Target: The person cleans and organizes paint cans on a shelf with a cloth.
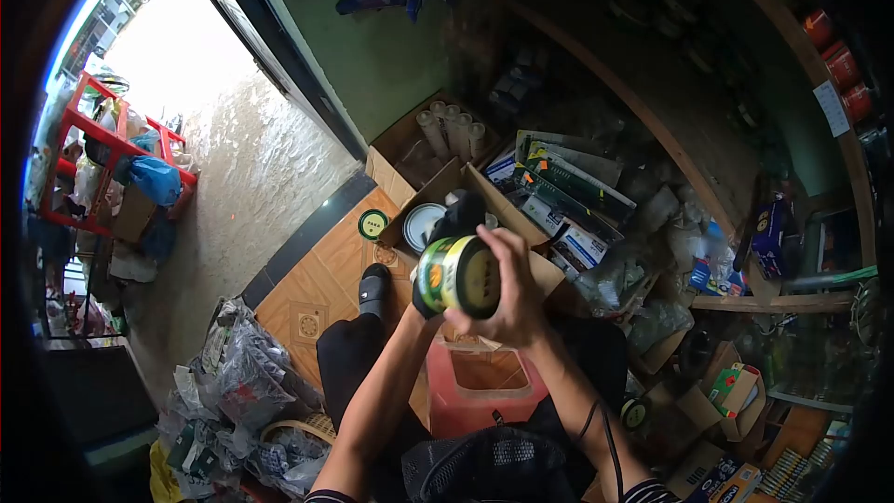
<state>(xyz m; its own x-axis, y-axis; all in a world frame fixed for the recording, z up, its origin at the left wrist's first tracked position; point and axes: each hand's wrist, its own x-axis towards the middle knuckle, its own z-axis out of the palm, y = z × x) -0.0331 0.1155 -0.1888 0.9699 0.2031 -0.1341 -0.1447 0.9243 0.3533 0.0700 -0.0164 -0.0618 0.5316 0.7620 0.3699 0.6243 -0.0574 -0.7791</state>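
Observation:
A green and yellow tin can with a dark end is tilted on its side between my two hands. My right hand wraps round its dark end, with the thumb and fingers spread over the edge. My left hand is closed on the can's other side, its fingers mostly hidden behind it. Something black and cloth-like shows just beyond the can. Behind that, a can with a pale round top stands in an open cardboard box. Another round green can is on the tiled floor left of the box.
A red plastic stool stands between my knees. Plastic-wrapped goods are heaped at the left. White tubes fill a carton beyond the box, with flat boxes beside it. Wooden shelves rise at the right; a doorway opens at the left.

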